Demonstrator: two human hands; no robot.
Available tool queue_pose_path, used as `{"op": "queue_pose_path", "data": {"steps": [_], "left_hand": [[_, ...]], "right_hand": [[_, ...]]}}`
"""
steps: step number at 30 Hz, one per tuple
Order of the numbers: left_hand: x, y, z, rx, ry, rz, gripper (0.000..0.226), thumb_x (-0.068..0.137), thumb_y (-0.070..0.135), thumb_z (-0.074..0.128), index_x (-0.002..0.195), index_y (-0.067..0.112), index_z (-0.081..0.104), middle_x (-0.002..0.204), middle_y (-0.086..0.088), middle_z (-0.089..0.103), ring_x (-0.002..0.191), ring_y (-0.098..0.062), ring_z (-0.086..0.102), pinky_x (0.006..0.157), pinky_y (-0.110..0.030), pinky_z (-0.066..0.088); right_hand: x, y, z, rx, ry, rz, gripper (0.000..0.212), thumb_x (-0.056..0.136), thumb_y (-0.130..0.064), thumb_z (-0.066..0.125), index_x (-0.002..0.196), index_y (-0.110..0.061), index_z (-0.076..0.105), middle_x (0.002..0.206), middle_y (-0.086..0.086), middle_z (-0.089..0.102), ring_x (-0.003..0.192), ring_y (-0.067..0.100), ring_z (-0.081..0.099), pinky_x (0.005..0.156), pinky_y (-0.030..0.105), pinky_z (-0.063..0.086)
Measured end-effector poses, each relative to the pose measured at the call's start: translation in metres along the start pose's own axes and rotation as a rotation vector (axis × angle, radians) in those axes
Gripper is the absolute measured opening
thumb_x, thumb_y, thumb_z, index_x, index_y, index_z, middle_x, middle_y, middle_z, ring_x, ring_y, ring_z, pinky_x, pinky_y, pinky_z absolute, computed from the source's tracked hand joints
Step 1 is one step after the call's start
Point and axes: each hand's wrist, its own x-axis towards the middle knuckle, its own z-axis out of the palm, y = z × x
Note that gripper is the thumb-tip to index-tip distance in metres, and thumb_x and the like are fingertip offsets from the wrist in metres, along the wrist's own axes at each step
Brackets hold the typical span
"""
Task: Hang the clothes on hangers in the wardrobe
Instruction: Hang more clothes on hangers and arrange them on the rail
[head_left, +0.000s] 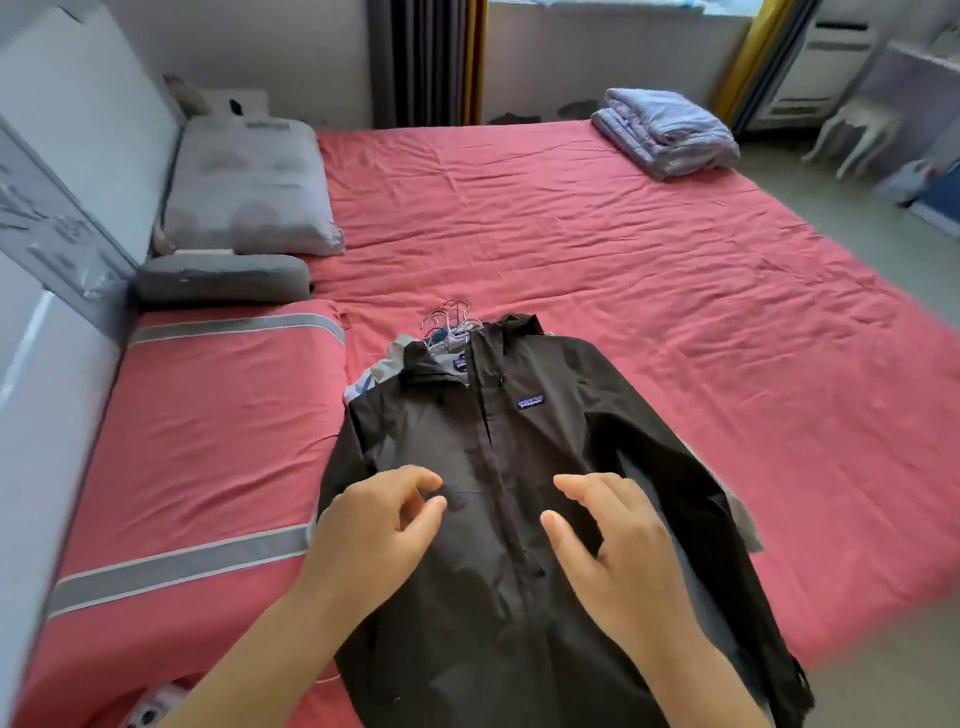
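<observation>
A black hooded jacket (519, 467) lies face up on the pink bed (675, 312), on top of a pile of other clothes whose edges show at its left shoulder. Several wire hanger hooks (452, 322) stick out beyond the collar. My left hand (374, 535) hovers over the jacket's left front with loosely curled fingers and holds nothing. Over the right front is my right hand (613, 545), fingers spread and relaxed, also holding nothing. Whether either hand touches the fabric is unclear. No wardrobe is in view.
A grey pillow (249, 187) and a dark grey cushion (223, 278) lie at the headboard on the left. A pink striped pillow (208, 441) is beside the jacket. A folded lilac blanket (665, 130) sits at the bed's far corner. A white stool (857, 130) stands on the floor to the right.
</observation>
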Motion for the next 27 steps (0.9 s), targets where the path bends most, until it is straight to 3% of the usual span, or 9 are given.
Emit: {"op": "queue_pose_path", "data": {"steps": [5, 13, 18, 22, 25, 27], "left_hand": [[0.076, 0.002, 0.024, 0.034, 0.008, -0.129, 0.01, 0.083, 0.03, 0.066, 0.093, 0.031, 0.068, 0.072, 0.016, 0.063, 0.066, -0.004, 0.057, 0.068, -0.028, 0.049], [0.201, -0.006, 0.087, 0.102, -0.06, -0.346, 0.013, 0.085, 0.033, 0.062, 0.097, 0.033, 0.067, 0.084, 0.016, 0.066, 0.077, -0.003, 0.059, 0.076, -0.029, 0.049], [0.26, -0.019, 0.126, 0.119, -0.101, -0.45, 0.008, 0.085, 0.032, 0.061, 0.092, 0.033, 0.066, 0.082, 0.017, 0.065, 0.077, -0.002, 0.059, 0.075, -0.027, 0.048], [0.291, -0.033, 0.15, 0.132, -0.13, -0.492, 0.005, 0.085, 0.034, 0.061, 0.086, 0.039, 0.062, 0.08, 0.018, 0.064, 0.073, -0.001, 0.058, 0.069, -0.021, 0.045], [0.304, -0.041, 0.163, 0.143, -0.13, -0.516, 0.005, 0.086, 0.034, 0.06, 0.085, 0.039, 0.062, 0.082, 0.019, 0.064, 0.073, -0.001, 0.057, 0.068, -0.019, 0.044], [0.307, -0.046, 0.167, 0.149, -0.132, -0.537, 0.005, 0.086, 0.034, 0.06, 0.086, 0.038, 0.063, 0.082, 0.019, 0.064, 0.073, -0.002, 0.057, 0.069, -0.019, 0.044]], "right_hand": [[0.096, 0.046, 0.026, 0.043, -0.085, 0.011, 0.037, 0.08, -0.041, 0.051, 0.099, -0.014, 0.068, 0.093, -0.006, 0.065, 0.092, 0.016, 0.059, 0.078, 0.014, 0.038], [0.239, 0.155, 0.075, 0.043, -0.248, 0.057, 0.025, 0.082, -0.022, 0.071, 0.106, -0.013, 0.067, 0.101, -0.004, 0.064, 0.1, 0.018, 0.055, 0.078, 0.022, 0.035], [0.311, 0.215, 0.124, -0.005, -0.312, 0.079, 0.031, 0.082, -0.024, 0.07, 0.108, -0.009, 0.066, 0.107, 0.004, 0.063, 0.103, 0.027, 0.054, 0.086, 0.034, 0.041], [0.351, 0.251, 0.172, -0.12, -0.313, -0.003, 0.037, 0.075, -0.035, 0.064, 0.099, -0.007, 0.068, 0.098, 0.01, 0.065, 0.094, 0.036, 0.059, 0.079, 0.044, 0.045], [0.366, 0.261, 0.2, -0.187, -0.408, 0.012, 0.043, 0.084, -0.043, 0.06, 0.115, -0.013, 0.06, 0.118, 0.006, 0.058, 0.118, 0.03, 0.047, 0.096, 0.041, 0.031], [0.369, 0.265, 0.213, -0.214, -0.42, 0.014, 0.046, 0.084, -0.047, 0.059, 0.115, -0.014, 0.058, 0.118, 0.006, 0.056, 0.119, 0.028, 0.046, 0.099, 0.039, 0.028]]}}
